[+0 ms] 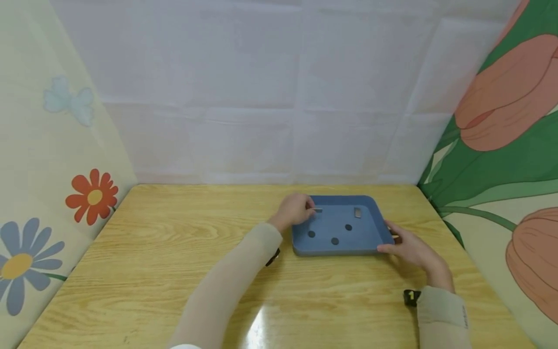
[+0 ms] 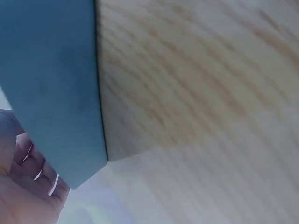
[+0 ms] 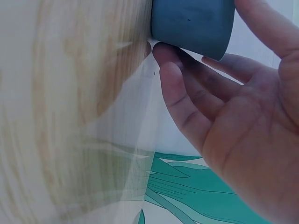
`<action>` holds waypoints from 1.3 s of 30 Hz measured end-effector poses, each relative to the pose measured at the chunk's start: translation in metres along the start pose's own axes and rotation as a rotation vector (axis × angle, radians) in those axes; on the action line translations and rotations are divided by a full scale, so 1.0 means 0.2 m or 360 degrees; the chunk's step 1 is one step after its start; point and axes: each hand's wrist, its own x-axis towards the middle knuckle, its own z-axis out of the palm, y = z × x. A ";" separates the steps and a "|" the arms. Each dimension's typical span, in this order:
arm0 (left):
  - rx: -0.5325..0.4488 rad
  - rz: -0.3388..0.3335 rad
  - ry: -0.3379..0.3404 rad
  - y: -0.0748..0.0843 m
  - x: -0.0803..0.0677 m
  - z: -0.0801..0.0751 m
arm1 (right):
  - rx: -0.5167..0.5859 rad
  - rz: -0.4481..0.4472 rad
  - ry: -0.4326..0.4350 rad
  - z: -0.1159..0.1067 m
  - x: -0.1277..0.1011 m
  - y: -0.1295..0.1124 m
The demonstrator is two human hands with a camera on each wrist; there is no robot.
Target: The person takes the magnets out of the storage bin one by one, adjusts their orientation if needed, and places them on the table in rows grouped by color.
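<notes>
A blue tray (image 1: 340, 251) lies on the wooden table (image 1: 174, 252), right of centre. Inside it are three dark round discs (image 1: 334, 241) and a small grey block (image 1: 358, 212) near the far wall. My left hand (image 1: 296, 209) is curled at the tray's far left corner and pinches a second small grey piece (image 1: 318, 210) at its fingertips. The left wrist view shows the tray's outer wall (image 2: 51, 84) with my fingers (image 2: 23, 186) behind it. My right hand (image 1: 407, 245) grips the tray's near right corner (image 3: 194, 23), thumb (image 3: 261, 28) on top and fingers (image 3: 187, 93) underneath.
Cloth walls enclose the table: a flower print on the left (image 1: 91, 196), plain white at the back (image 1: 279, 97), and a tulip print on the right (image 1: 501, 121). A black wrist strap (image 1: 411, 296) sits on my right sleeve. Bare tabletop spreads left of and in front of the tray.
</notes>
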 end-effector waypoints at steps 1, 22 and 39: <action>-0.0018 -0.0003 0.0007 0.00 0.00 -0.01 | -0.0002 -0.0005 -0.0004 0.00 0.00 0.00; 0.0020 0.0097 0.0193 0.02 -0.07 -0.14 | -0.0017 0.0007 -0.0006 0.00 0.00 0.00; -0.0103 -0.0123 0.0217 -0.25 -0.20 -0.23 | -0.0028 -0.0004 -0.0015 0.00 -0.01 -0.01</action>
